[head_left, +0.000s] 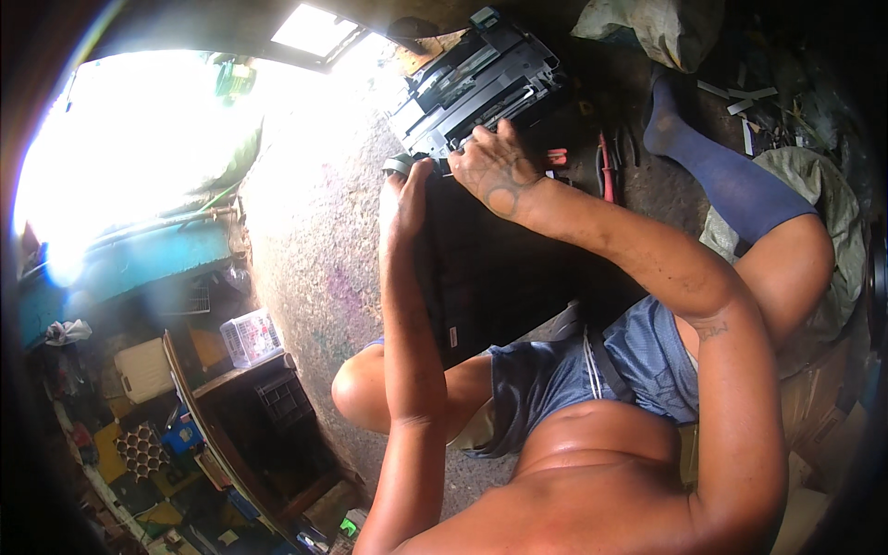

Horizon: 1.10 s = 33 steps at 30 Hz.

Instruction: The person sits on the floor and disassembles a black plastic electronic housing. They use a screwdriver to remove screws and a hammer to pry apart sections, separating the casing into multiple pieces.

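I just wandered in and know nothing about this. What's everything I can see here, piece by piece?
Opened machine: one, black and grey, top centre
Casing: one, black, between the forearms
Red-handled tool: one, right of the machine
Strips: several, white, upper right
Sacks: two, whitish, top right and far right
Ledge: one, turquoise, left
Basket: one, white, lower left
Container: one, cream, lower left
Small clutter: uncounted, mixed colours, lower left
Shorts: one pair, blue, lower centre
Sock: one, blue, upper right
Left hand, right hand: two, at the machine's near edge
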Each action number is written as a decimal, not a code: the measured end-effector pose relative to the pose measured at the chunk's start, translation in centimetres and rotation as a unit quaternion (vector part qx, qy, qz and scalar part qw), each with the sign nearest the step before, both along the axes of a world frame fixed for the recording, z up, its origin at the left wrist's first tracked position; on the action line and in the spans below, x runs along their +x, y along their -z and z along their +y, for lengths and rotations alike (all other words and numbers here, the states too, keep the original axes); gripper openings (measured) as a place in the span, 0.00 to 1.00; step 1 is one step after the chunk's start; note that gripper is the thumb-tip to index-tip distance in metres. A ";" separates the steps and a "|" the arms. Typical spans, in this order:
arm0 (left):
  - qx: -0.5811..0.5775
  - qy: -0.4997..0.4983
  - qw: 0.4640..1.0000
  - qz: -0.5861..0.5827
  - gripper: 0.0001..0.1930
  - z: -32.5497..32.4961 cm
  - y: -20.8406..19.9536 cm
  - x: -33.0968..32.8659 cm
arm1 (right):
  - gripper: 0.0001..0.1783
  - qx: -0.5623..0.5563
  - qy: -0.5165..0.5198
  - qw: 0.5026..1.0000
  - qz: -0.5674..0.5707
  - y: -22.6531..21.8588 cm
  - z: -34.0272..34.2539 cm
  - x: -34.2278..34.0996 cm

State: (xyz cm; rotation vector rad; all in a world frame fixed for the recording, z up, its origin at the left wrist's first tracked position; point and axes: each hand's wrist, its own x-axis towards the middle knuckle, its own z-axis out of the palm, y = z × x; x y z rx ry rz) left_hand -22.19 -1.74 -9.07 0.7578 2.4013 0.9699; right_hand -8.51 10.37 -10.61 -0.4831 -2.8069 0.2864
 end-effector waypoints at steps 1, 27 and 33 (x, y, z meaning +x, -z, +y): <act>-0.007 -0.010 1.000 -0.007 0.20 0.0 0.1 -0.1 | 0.06 -0.031 0.014 0.999 -0.010 0.1 -0.1 0.0; -0.070 -0.022 0.997 0.006 0.28 0.9 -2.6 1.9 | 0.36 -0.445 -0.001 0.850 0.282 3.9 0.6 -0.9; -0.104 -0.035 0.993 -0.046 0.37 0.6 -1.1 0.7 | 0.41 -0.392 -0.053 0.907 0.142 5.4 0.0 -1.6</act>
